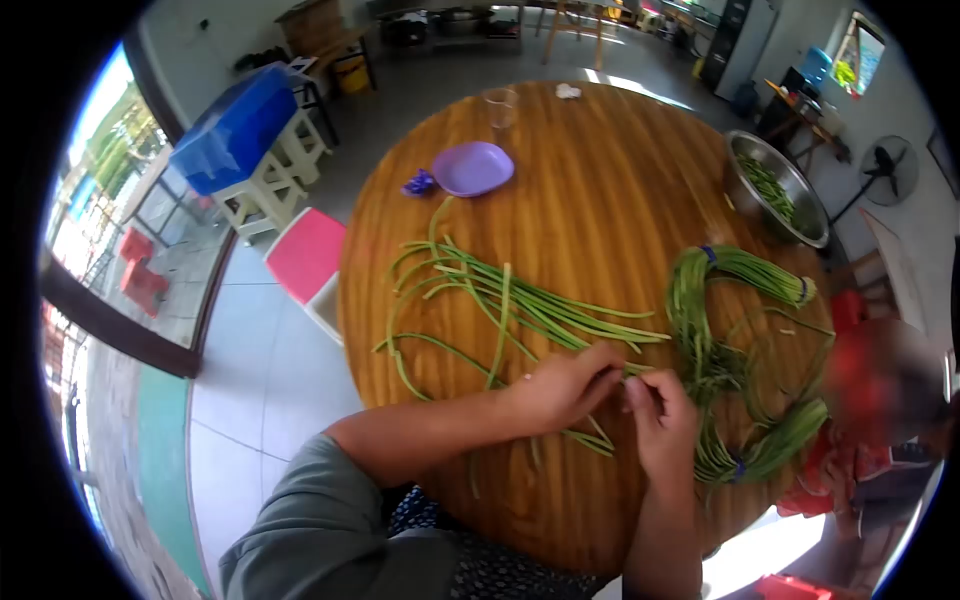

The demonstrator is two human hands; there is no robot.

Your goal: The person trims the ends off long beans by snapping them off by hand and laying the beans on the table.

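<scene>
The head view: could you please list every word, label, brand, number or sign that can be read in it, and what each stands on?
None: no text can be read in this view.
The beans, their blue bands, the plate and the bowl show no readable lettering.
Any marks in the far background are too small or blurred to read.

Glossy wood table [600, 170], smooth metal bowl [737, 180]
</scene>
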